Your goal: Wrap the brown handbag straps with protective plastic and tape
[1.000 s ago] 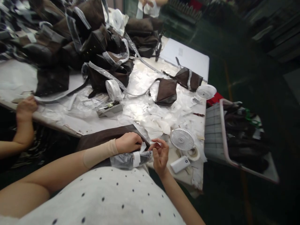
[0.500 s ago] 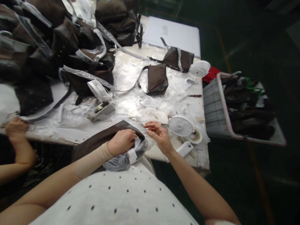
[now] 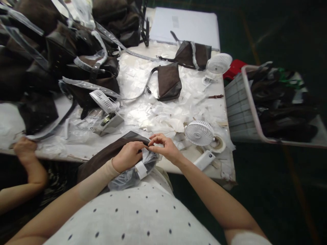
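A dark brown leather bag (image 3: 102, 156) lies across my lap and the table's front edge, with clear plastic wrapping (image 3: 125, 178) and a white tag (image 3: 141, 169) at its near side. My left hand (image 3: 129, 154) is closed on the bag's top edge, its fingertips curled down out of sight. Close beside it, my right hand (image 3: 165, 148) pinches at the same edge, thumb and index finger nearly together. Whether a small part sits between those fingertips is too small to tell.
Brown bags (image 3: 170, 81) lie on the table among scraps of white wrapping, with a big heap at left. A white fan (image 3: 199, 132) and a tape roll (image 3: 218, 144) stand at right. A crate (image 3: 240, 112) is beyond. A co-worker's hand (image 3: 25, 148) rests at left.
My right hand has moved left and down, from apart with fingers spread to the bag's edge beside my left hand. The view has shifted slightly.
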### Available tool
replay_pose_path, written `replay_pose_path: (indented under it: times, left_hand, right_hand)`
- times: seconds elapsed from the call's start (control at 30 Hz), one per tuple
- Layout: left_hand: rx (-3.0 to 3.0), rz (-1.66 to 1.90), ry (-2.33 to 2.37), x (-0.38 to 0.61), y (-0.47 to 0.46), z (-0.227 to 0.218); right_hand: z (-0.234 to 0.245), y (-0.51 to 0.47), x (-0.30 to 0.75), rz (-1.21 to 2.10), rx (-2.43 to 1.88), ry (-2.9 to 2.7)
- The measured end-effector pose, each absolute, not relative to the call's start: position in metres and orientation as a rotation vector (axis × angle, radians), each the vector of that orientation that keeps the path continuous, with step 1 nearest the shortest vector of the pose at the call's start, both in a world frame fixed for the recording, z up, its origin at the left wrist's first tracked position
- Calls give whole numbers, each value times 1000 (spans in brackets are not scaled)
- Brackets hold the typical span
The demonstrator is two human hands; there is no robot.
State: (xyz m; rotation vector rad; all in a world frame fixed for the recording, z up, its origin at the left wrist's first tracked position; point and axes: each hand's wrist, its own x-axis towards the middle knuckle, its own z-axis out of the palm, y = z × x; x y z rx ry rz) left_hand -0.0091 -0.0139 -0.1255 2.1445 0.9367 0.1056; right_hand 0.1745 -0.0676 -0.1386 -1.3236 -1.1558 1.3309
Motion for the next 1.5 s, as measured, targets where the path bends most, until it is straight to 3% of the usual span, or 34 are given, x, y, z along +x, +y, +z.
replay_pose_path:
  times: [1.5]
  left_hand:
    - [1751, 103, 1123, 7, -28, -131]
  right_hand:
    - [-154, -70, 180, 1243, -1629, -1578]
